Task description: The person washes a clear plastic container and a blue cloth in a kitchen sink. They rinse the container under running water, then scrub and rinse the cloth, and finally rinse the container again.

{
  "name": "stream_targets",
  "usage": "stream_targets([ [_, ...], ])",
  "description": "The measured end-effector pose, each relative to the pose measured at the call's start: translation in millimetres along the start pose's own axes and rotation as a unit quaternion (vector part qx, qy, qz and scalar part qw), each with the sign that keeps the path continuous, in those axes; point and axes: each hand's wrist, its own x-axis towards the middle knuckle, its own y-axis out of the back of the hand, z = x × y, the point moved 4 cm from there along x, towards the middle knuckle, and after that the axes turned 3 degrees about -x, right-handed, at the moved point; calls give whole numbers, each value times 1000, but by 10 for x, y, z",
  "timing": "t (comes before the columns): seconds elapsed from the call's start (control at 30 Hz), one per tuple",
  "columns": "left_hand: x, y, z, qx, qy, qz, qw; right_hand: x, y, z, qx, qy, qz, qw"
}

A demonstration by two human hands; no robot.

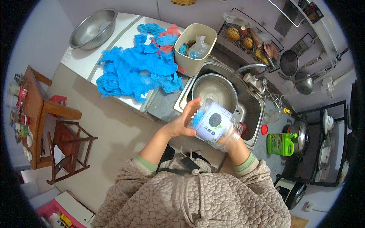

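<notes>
A clear plastic jar (218, 121) with a printed label lies tilted between my hands, above the front rim of the sink. My left hand (182, 121) is at its left end, fingers spread around that end; whether the fingertips press on it I cannot tell. My right hand (232, 139) reaches inside the jar's other end, seen blurred through the plastic, so its fingers are mostly hidden. Something blue shows inside the jar near my left hand. Behind it, a metal basin (212, 88) with water stands in the steel sink (256, 125).
Blue mesh cloth (134, 68) is heaped on the white surface at left, beside a cream bin (188, 62) holding plastic bags. A steel bowl (94, 30) stands further left. Right of the sink are a red lid (264, 129), a green detergent bottle (279, 144) and a pot (302, 136).
</notes>
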Motion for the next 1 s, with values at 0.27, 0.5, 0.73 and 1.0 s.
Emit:
stream_targets([
  [0.27,-3,-145,5,-127,-4,-16,992,-201,-5,-26,-722,252,-41,644],
  [0.5,-71,-273,-401,-249,207,95,941,-97,433,145,-806,97,15,584],
  [0.73,-91,-288,-335,-278,167,123,938,-152,357,153,-512,78,20,855],
  [1.0,-84,-90,-335,-300,141,120,936,-464,225,5,-270,28,73,960],
])
